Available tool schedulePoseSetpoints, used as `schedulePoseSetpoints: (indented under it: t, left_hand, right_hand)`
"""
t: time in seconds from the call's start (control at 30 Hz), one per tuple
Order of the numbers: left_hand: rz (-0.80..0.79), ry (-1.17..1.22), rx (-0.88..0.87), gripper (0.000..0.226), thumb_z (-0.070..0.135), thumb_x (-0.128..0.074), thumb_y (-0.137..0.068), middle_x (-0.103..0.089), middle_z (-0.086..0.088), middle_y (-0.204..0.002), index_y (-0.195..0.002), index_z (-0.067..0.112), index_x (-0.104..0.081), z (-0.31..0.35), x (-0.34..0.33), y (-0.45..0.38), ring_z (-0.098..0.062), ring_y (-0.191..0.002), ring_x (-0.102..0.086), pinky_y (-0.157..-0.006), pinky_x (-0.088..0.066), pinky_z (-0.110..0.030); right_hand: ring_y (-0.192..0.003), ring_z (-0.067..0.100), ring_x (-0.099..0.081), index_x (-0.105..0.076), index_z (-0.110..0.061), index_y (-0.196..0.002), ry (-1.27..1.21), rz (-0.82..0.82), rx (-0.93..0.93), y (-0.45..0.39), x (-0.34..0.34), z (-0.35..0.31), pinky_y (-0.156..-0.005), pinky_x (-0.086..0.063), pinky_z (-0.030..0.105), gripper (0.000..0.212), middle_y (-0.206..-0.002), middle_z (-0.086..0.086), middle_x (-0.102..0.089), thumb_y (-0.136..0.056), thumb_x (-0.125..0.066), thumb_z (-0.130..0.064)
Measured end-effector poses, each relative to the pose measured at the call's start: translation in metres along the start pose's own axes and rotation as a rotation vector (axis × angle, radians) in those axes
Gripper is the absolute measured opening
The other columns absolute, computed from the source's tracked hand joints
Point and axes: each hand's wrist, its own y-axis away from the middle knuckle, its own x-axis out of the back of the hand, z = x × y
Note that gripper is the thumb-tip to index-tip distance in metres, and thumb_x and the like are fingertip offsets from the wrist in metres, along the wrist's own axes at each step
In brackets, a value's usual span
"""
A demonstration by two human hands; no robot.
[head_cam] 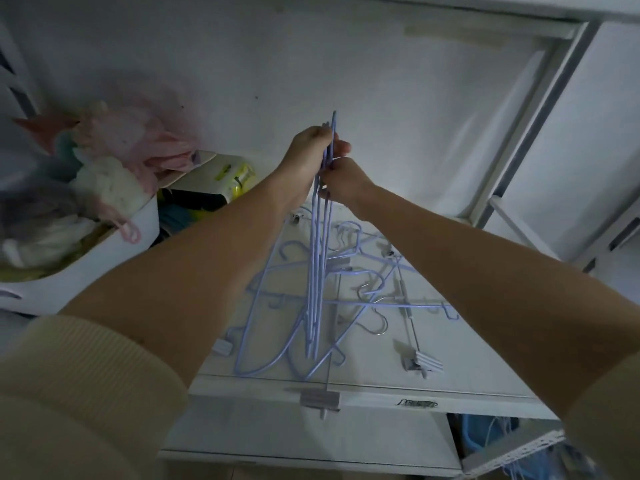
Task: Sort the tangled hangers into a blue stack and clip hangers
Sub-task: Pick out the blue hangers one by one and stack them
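Note:
Both hands are raised above a white cabinet top (450,382). My left hand (306,157) grips the top of a bunch of blue hangers (317,271), held edge-on and hanging straight down. My right hand (346,181) pinches the same bunch just below and to the right. Under them lies a tangled pile of blue hangers (367,271) mixed with clip hangers. A clip hanger (412,327) with grey clips lies at the right of the pile. Another grey clip (320,399) hangs over the cabinet's front edge.
A white basket (104,271) full of soft toys and pink fabric stands at the left. A yellow and white box (221,181) sits behind it. A white metal frame (526,126) rises at the right. Blue items (485,434) show in the open shelf below.

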Motion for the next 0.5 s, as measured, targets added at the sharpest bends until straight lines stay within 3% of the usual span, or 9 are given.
schedulePoseSetpoints:
  t: [0.13, 0.2, 0.27, 0.4, 0.5]
  left_hand:
    - [-0.038, -0.022, -0.033, 0.028, 0.018, -0.042, -0.098, -0.068, 0.007, -0.058, -0.076, 0.015, -0.058, -0.001, 0.016, 0.001, -0.010, -0.067, -0.063, -0.075, -0.052, -0.024]
    - [-0.046, -0.036, -0.036, 0.029, 0.018, -0.044, -0.097, -0.064, 0.007, -0.056, -0.071, 0.015, -0.057, 0.001, 0.022, -0.002, -0.012, -0.065, -0.060, -0.077, -0.048, -0.028]
    - [-0.062, -0.046, -0.052, 0.032, 0.015, -0.040, -0.098, -0.053, 0.001, -0.059, -0.068, 0.013, -0.051, 0.006, 0.025, -0.004, -0.013, -0.062, -0.056, -0.077, -0.044, -0.030]
    - [-0.005, -0.090, -0.101, 0.035, 0.012, -0.032, -0.100, -0.041, 0.002, -0.054, -0.066, 0.014, -0.040, 0.020, 0.029, -0.008, -0.011, -0.056, -0.052, -0.067, -0.043, -0.024]
    - [0.040, -0.129, -0.134, 0.036, 0.008, -0.031, -0.100, -0.032, -0.002, -0.056, -0.064, 0.015, -0.034, 0.024, 0.034, -0.008, -0.013, -0.051, -0.039, -0.050, -0.039, -0.012]
  right_hand:
    - [-0.087, 0.031, -0.059, -0.056, -0.010, -0.073, -0.101, -0.040, -0.036, -0.004, -0.014, -0.001, -0.081, -0.054, 0.042, 0.025, -0.091, 0.016, -0.058, -0.084, -0.040, 0.006]
    - [-0.087, 0.030, -0.059, -0.054, -0.008, -0.074, -0.086, -0.057, -0.041, -0.008, -0.019, -0.003, -0.086, -0.054, 0.046, 0.022, -0.089, 0.016, -0.057, -0.084, -0.044, 0.009]
    - [-0.078, 0.025, -0.058, -0.052, -0.005, -0.077, -0.081, -0.075, -0.045, -0.006, -0.020, -0.010, -0.083, -0.052, 0.041, 0.021, -0.080, 0.012, -0.054, -0.087, -0.042, 0.009]
    - [-0.068, 0.025, -0.057, -0.049, -0.004, -0.105, -0.235, -0.144, -0.049, 0.002, -0.017, -0.020, -0.075, -0.056, 0.037, 0.027, -0.080, 0.012, -0.050, -0.088, -0.037, 0.014]
    - [-0.060, 0.021, -0.050, -0.043, -0.010, -0.118, -0.368, -0.209, -0.050, 0.011, -0.019, -0.016, -0.063, -0.050, 0.029, 0.036, -0.078, 0.009, -0.047, -0.090, -0.043, 0.013]
